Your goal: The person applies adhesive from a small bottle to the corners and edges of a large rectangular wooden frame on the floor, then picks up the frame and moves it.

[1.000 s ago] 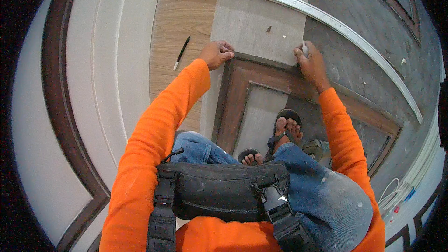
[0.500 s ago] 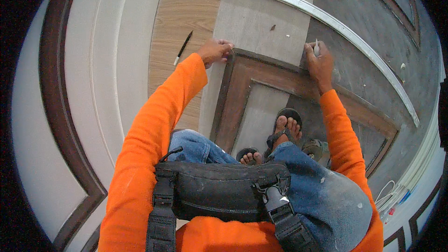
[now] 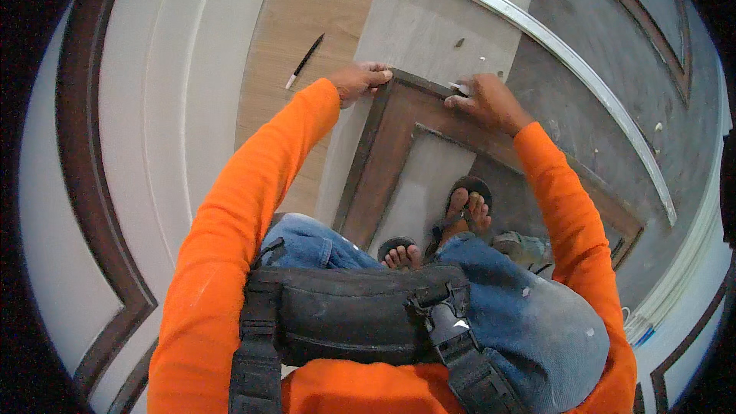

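A dark brown wooden frame (image 3: 368, 184) of moulding lies on the floor around my feet. My left hand (image 3: 360, 82) is closed at its far left corner, thumb and fingers pinching the edge there. In my right hand (image 3: 491, 101) is a small white thing with a pointed tip (image 3: 458, 87), like a nozzle; the fingers hide most of it. That tip is over the frame's far rail, a short way right of my left hand. To the left, a black marker pen (image 3: 307, 59) with a white end lies on the wood-patterned floor strip.
Beyond the frame a long white metal strip (image 3: 529, 24) crosses the floor. Pale lengths of trim (image 3: 686, 249) lie at the right. A power tool (image 3: 521, 247) rests by my sandalled foot. White panelling with brown moulding (image 3: 77, 130) stands at the left.
My right hand has moved left along the frame's far rail, and its white tip now points left rather than up. The left hand stays at the corner.
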Demonstrator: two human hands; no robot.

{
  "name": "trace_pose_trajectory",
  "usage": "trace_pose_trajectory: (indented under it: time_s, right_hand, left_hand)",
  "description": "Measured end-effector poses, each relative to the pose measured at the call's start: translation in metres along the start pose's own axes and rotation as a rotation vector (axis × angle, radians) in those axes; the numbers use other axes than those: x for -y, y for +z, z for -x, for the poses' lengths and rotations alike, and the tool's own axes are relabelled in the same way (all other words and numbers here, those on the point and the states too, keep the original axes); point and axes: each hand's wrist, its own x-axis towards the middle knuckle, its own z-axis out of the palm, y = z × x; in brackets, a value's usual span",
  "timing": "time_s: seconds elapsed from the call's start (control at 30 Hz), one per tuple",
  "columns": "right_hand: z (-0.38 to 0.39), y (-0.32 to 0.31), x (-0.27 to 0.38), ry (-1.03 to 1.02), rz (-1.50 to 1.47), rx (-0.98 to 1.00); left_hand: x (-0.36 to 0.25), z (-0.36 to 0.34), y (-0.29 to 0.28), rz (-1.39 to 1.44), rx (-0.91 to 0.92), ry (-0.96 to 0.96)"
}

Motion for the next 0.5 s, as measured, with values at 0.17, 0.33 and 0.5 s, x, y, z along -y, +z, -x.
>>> trace_pose_trajectory:
  time_s: [0.17,0.33,0.5]
  right_hand:
    - [-0.007,-0.004,-0.007,0.047,-0.033,0.059]
    - [-0.008,-0.006,0.002,0.033,-0.056,0.029]
    - [-0.007,-0.008,0.002,0.080,-0.153,0.041]
  left_hand:
    - [-0.008,0.002,0.032,-0.080,-0.143,0.033]
    - [0.005,0.004,0.033,0.071,-0.187,0.088]
    - [0.013,-0.003,0.027,0.064,-0.158,0.106]
